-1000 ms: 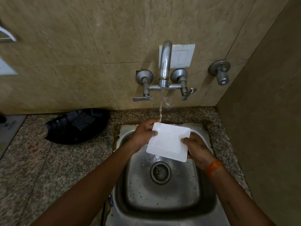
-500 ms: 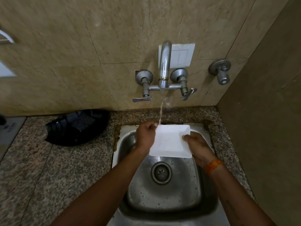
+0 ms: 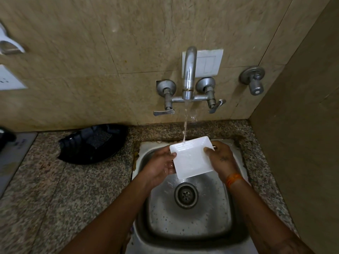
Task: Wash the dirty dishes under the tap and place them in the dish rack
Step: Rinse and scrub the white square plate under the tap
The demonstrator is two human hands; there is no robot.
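Head view: left hand [image 3: 161, 166] and right hand [image 3: 222, 158] each grip the white square dish [image 3: 192, 158] by opposite edges, tilting it under the tap [image 3: 189, 74] stream so water sheets into the sink [image 3: 236, 208]

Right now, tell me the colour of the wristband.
Orange, on the right wrist; the wristband shows in the head view.

Single head-worn wide-angle view, looking forward and steeply down from above the sink [image 3: 236, 213], close in. Faces the tiled wall with the tap [image 3: 189, 74] near centre; counter [image 3: 55, 189] spreads left, side wall right. Edges bend, probably lens distortion. No second view.
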